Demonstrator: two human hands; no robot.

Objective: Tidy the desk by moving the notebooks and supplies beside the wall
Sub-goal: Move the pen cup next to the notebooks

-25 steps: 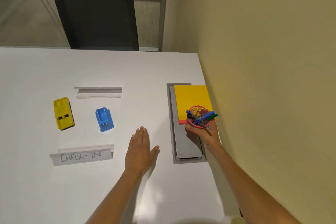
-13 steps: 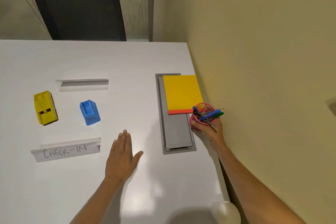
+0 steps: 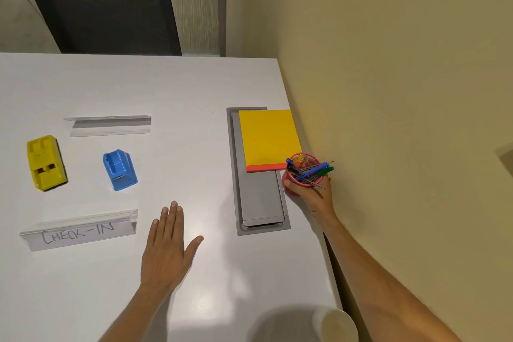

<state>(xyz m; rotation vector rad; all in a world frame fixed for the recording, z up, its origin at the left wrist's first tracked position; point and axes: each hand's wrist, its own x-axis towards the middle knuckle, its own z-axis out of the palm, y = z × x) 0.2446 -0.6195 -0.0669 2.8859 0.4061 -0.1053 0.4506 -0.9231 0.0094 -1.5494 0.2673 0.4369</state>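
Right hand (image 3: 313, 194) has its fingers wrapped round the pink wire-mesh pen cup (image 3: 301, 175), beside the wall and touching the yellow notebook (image 3: 268, 140). Left hand (image 3: 166, 247) lies flat, fingers spread. Risk imo: loose pens (image 3: 315, 171) lean out, so a quick let-go could tip them.

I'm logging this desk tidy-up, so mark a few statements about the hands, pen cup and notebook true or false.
1. The right hand grips the pink pen cup. True.
2. The left hand holds the blue stapler. False: it lies flat and empty on the desk.
3. The yellow notebook lies beside the wall. True.
4. The sign reads CHECK-OUT. False: the sign reads CHECK-IN.
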